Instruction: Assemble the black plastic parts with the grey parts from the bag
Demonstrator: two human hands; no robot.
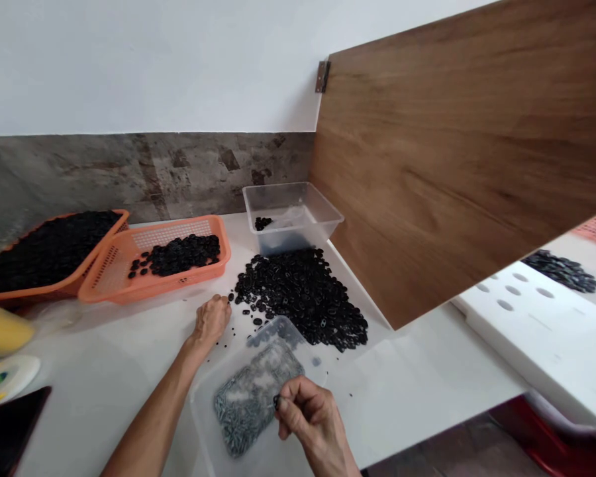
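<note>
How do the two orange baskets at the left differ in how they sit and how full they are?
The far basket is tilted and heaped with black pieces across its whole area; the near basket lies flat and holds a small pile toward its right end, with bare mesh showing. The near basket is in full view, the far one is cut off by the frame. Both are orange perforated plastic.

Loose pile (302,295) between far tub (292,215) and near tub (258,397)

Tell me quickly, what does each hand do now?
Left hand: fingers curled at the black pieces; hold cannot be told.
Right hand: pinching one small black piece.
</note>
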